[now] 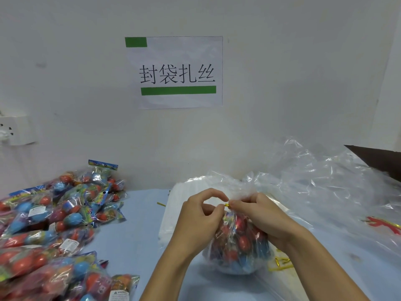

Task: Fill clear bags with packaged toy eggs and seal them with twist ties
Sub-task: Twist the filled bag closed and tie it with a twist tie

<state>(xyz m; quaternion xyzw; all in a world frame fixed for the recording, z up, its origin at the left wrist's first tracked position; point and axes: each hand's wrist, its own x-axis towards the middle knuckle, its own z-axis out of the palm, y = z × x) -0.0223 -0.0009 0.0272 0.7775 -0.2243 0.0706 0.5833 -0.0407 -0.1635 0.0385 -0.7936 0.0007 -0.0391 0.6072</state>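
Head view, single frame, looking forward and down onto a pale blue table [138, 246] set against a white wall.

Centre right: a filled clear bag [238, 244] stands on the table, packed with red and blue packaged toy eggs. Its neck is gathered at the top, between the two hands. A gold twist tie [226, 205] sits at that neck.

Left hand [200, 216]: fingers curled, thumb and forefinger pinching the left end of the twist tie, palm against the bag's left side.

Right hand [258, 216]: fingers curled round the gathered neck, fingertips meeting the tie from the right, wrist lying over the bag's right shoulder.

Under and behind the bag: a flat stack of empty clear bags [173, 213], whitish. Farther right, a loose heap of crumpled clear plastic [325, 181] reaches up toward the wall.

Left side: a big pile of packaged toy eggs [54, 224] in printed wrappers, red, blue and purple, well apart from the bag.

Spare gold twist ties [280, 263] lie just beside the bag's lower right; one more tie [161, 204] lies near the stack's left edge.

Wall: a paper sign [175, 71] with green bars and black characters; a white socket [15, 131] at far left.
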